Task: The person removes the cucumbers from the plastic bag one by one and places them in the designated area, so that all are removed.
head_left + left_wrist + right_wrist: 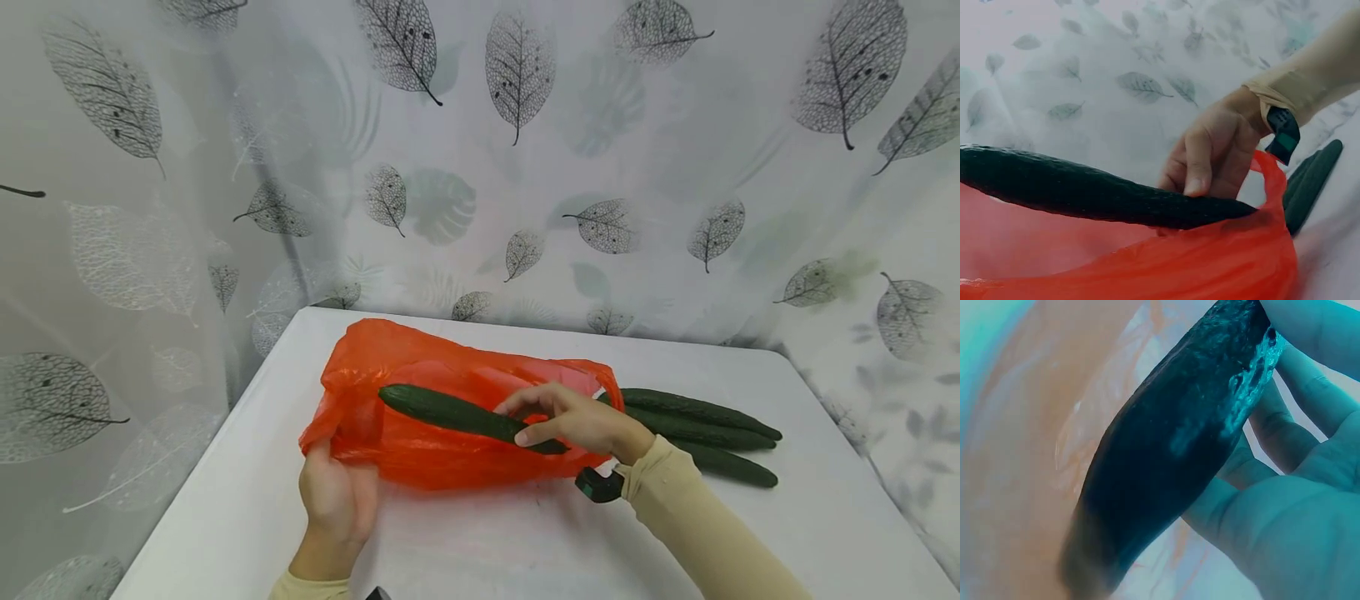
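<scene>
A long dark green cucumber point(442, 410) lies slantwise over the red plastic bag point(420, 471), pinched near its right end between the thumb and fingers of my right hand point(573, 421). In the left wrist view, that cucumber point(1079, 187) passes above the bag's red film point(1210, 262), with the right hand point(1216, 150) on it. The right wrist view shows the cucumber point(1166, 437) close up against the fingers. My left hand point(337, 496) holds the bag's left end from the near side, its fingertips hidden by the red plastic.
Three more cucumbers point(712, 435) lie side by side on the white table point(480, 550), right of the bag; their left ends are partly hidden by the bag and right hand. A leaf-patterned curtain point(465, 275) hangs behind the table and along its sides.
</scene>
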A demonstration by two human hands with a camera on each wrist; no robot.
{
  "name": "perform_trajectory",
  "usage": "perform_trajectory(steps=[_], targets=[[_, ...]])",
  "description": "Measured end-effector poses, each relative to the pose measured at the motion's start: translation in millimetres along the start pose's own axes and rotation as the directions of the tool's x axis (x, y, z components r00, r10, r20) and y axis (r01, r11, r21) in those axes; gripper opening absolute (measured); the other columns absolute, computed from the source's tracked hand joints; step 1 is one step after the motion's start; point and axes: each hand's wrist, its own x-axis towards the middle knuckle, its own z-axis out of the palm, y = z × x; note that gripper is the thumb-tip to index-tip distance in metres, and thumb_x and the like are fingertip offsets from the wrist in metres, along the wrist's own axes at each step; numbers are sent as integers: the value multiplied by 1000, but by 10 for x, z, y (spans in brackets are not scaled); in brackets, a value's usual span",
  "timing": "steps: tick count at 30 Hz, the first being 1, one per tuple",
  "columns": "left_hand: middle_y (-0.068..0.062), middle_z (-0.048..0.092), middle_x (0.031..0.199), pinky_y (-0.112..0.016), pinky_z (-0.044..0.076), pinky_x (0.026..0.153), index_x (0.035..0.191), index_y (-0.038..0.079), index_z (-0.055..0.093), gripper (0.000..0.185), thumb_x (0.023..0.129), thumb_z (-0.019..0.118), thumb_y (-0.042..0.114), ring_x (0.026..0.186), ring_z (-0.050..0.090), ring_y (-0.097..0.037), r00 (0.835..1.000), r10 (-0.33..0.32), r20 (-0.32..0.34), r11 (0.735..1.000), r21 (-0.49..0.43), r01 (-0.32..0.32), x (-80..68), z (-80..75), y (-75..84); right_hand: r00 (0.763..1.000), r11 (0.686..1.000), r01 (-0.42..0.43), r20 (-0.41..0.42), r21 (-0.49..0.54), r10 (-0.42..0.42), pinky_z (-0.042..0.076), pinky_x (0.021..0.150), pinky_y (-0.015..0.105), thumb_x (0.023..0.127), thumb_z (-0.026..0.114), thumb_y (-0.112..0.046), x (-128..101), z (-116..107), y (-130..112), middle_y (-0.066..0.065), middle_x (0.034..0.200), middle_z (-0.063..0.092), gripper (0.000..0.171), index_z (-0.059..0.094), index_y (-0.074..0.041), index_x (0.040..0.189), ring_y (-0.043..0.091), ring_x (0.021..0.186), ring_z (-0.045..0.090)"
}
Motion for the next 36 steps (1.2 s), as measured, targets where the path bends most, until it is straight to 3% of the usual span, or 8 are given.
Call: perform_trajectory(steps=[4,11,15,17,21,29,33,36], targets=[[-6,22,144,-37,16,109,140,9,21,43,100,18,25,133,21,-22,999,4,52,1000,20,-5,14,-16,31,1000,1000,4,5,5,-4,42,92,38,82,69,-17,-17,-3,58,2,123,55,35,62,-18,116,22,117,43],[-5,21,145,-38,17,109,140,12,19,42,100,20,24,133,19,-22,999,-10,45,998,57,8,5,-32,34,999,998,17,-28,53,-15,42,90,41,83,68,-18,-71,-18,-1,5,123,53,37,59,-17,119,26,114,45],[-4,22,145,-37,18,109,140,14,20,42,100,21,24,133,20,-22,999,-6,47,997,75,2,-6,-41,21,989,977,146,-41,155,-142,44,87,43,85,63,-8,-112,-64,-112,15,119,54,35,57,-8,120,33,110,46],[-3,22,145,-37,18,109,141,15,20,42,100,21,25,133,20,-22,998,1,56,996,93,-6,-8,-45,16,968,944,250,-43,216,-247,44,86,44,88,57,-1,-138,-91,-176,19,119,53,35,54,-3,123,35,109,47],[-3,23,145,-38,19,108,141,17,21,42,100,23,26,133,20,-23,998,9,62,993,119,-16,-13,-44,15,898,825,425,-57,374,-437,44,87,47,89,42,11,-227,-136,-324,21,118,51,39,44,6,128,35,105,48],[-5,24,144,-40,19,108,140,15,22,42,100,25,26,133,20,-24,998,24,58,994,105,-30,1,-33,16,786,592,582,-201,557,-584,34,98,50,92,37,9,-472,-276,-583,18,120,44,33,48,6,123,33,115,41],[-5,23,144,-42,18,109,140,16,21,42,100,25,26,133,19,-25,999,22,48,995,99,-27,7,-37,19,739,525,636,-251,565,-625,35,97,50,93,34,8,-575,-385,-608,18,121,44,34,45,8,125,32,114,41],[-5,23,144,-42,18,108,140,17,21,42,100,26,27,133,20,-25,999,17,39,994,103,-21,4,-41,21,739,514,644,-288,567,-608,34,98,49,94,32,7,-677,-470,-568,18,123,43,35,40,9,128,32,114,42]])
